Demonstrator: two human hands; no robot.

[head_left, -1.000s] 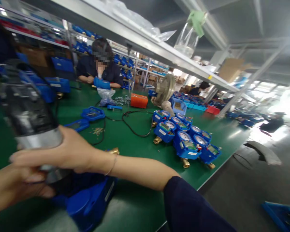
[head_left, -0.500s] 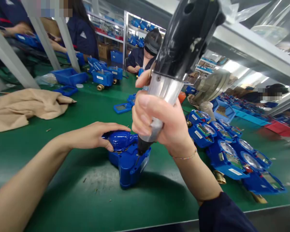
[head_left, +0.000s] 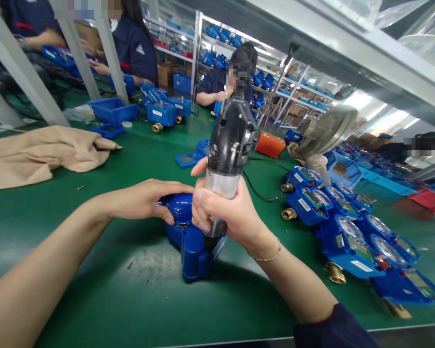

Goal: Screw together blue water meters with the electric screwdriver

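Note:
My left hand lies over the domed top of a blue water meter, its fingers curled around the dome. The meter stands on the green bench top. My right hand grips a black and silver electric screwdriver upright around its silver collar. The lower end of the tool reaches down against the meter, and my fingers hide the bit's tip.
Several blue water meters with brass fittings lie at the right. A beige cloth lies at the left. Farther off are a blue plastic tray, an orange box, a black cable and a fan. Co-workers sit along the bench.
The screwdriver has come from high at the left down onto the meter, and it now stands more upright. My left hand has settled on the meter's dome.

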